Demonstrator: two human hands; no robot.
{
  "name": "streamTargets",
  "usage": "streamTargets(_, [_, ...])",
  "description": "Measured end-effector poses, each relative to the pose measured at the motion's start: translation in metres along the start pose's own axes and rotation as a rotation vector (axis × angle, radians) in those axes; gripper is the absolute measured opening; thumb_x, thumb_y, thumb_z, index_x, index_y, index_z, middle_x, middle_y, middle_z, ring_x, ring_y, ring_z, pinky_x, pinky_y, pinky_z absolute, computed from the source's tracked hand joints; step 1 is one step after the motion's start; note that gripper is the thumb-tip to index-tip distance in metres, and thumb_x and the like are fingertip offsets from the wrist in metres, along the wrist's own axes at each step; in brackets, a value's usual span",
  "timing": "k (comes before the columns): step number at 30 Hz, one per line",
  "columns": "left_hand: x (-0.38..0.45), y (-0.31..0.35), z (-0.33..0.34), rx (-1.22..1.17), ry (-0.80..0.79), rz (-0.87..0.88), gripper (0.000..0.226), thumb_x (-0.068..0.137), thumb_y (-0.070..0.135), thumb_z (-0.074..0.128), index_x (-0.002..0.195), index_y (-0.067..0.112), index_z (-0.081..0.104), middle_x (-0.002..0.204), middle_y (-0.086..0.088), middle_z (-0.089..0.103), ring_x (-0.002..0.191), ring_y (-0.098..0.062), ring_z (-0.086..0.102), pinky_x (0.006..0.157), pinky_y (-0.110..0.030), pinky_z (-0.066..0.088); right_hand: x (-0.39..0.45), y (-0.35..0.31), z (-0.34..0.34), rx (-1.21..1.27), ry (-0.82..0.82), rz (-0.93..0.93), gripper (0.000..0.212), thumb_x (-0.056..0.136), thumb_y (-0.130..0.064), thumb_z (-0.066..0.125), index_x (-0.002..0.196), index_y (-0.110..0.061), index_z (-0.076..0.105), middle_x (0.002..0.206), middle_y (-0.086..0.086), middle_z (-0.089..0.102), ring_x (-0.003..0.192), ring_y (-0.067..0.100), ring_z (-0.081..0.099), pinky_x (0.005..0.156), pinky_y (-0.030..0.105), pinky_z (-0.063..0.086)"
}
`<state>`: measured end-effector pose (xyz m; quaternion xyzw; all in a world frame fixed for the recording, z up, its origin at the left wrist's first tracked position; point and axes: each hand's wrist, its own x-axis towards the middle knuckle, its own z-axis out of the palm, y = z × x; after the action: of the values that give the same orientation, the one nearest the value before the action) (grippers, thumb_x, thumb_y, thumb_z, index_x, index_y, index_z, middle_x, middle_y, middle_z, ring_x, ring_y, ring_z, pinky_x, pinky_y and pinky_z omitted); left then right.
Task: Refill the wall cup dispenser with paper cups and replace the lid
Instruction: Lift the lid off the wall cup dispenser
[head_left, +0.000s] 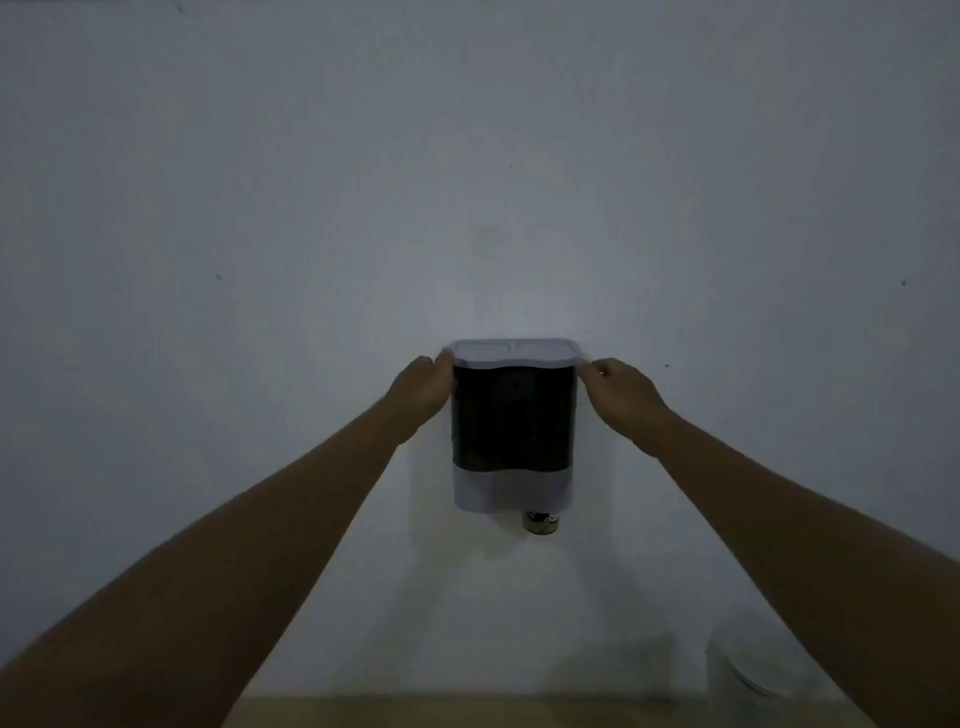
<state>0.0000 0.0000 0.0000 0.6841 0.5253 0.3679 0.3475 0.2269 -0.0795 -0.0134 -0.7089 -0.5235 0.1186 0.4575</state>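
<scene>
The wall cup dispenser (513, 421) hangs on the pale wall, with a dark see-through body and a white base. Its white lid (514, 352) sits on top. My left hand (423, 387) presses against the lid's left end and the upper left side. My right hand (621, 387) touches the lid's right end with its fingertips. A cup bottom (540, 522) pokes out under the right side of the base. The dim light hides what is inside the dark body.
A stack of white paper cups (748, 675) lies low on the right, partly behind my right forearm. A wooden surface (467, 712) runs along the bottom edge. The wall around the dispenser is bare.
</scene>
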Motion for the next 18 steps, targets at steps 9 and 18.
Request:
streamTargets(9, [0.019,0.003,0.022,-0.054,0.041,-0.006,0.073,0.104,0.056,0.014,0.155,0.008,0.034,0.154,-0.018,0.046,0.138,-0.033,0.047,0.118,-0.049,0.037,0.033,-0.015,0.026,0.213,-0.023,0.094,0.066,0.104,-0.050,0.025,0.155,-0.008,0.031,0.156,0.015,0.040,0.136,0.031,0.045,0.107,0.037,0.038])
streamTargets(18, [0.020,0.028,0.037,-0.166,0.165,0.037,0.068,0.105,0.049,0.012,0.157,0.008,0.029,0.157,-0.017,0.042,0.139,-0.031,0.045,0.119,-0.047,0.035,0.041,-0.030,0.016,0.192,-0.015,0.090,0.061,0.102,-0.042,0.026,0.149,-0.006,0.040,0.147,0.017,0.048,0.125,0.032,0.052,0.098,0.033,0.044])
